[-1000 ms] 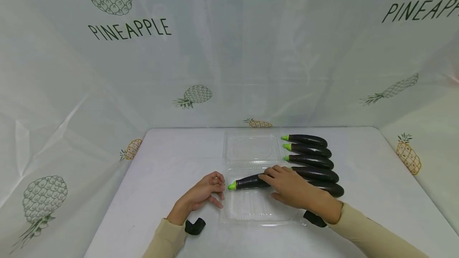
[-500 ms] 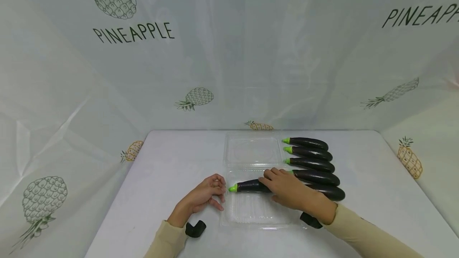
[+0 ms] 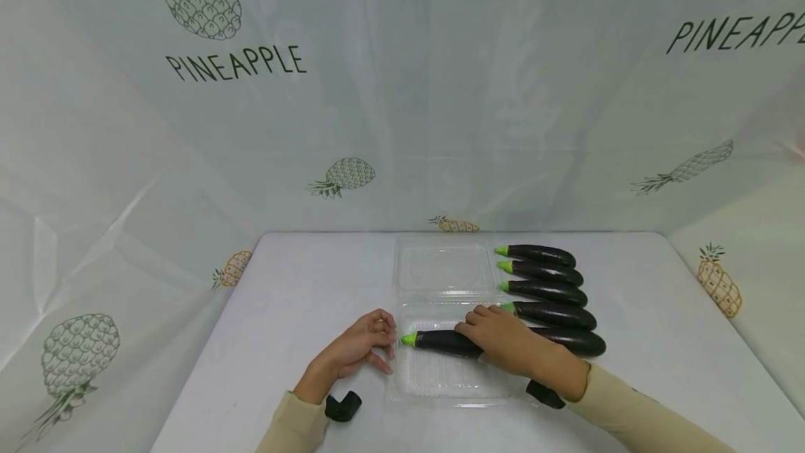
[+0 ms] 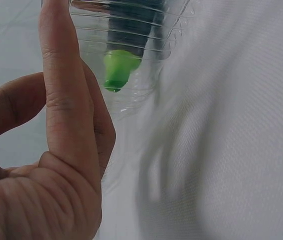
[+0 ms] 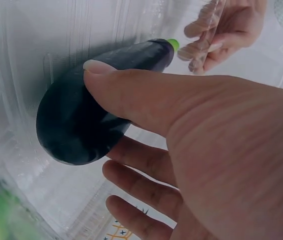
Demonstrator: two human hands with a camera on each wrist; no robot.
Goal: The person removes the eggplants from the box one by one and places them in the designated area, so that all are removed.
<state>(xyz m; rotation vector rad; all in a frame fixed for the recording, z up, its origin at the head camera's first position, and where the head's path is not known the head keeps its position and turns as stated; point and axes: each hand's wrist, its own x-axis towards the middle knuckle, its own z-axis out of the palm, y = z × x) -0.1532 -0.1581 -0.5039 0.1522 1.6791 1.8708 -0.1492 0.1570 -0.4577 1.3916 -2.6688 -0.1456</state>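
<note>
A dark purple eggplant (image 3: 443, 342) with a green stem end lies over the base of a clear plastic clamshell container (image 3: 453, 386). My right hand (image 3: 503, 341) grips it near its thick end, hidden in the head view. In the right wrist view the thumb (image 5: 126, 92) presses on the eggplant (image 5: 71, 120), with the fingers along its other side. My left hand (image 3: 365, 342) rests at the container's left wall, fingers loosely bent. The left wrist view has one finger (image 4: 64, 90) beside the clear wall, the green stem (image 4: 119, 67) visible through it.
The container's lid (image 3: 446, 268) lies opened back behind the base. Several more eggplants (image 3: 547, 292) lie in a row to the right, the nearest partly behind my right hand. The white table (image 3: 302, 278) meets a pineapple-printed curtain (image 3: 402, 103) at the back.
The gripped eggplant has shifted slightly toward the container's near side and turned, so its thick end now points lower. The left hand has stayed in place. The head view has tilted a little.
</note>
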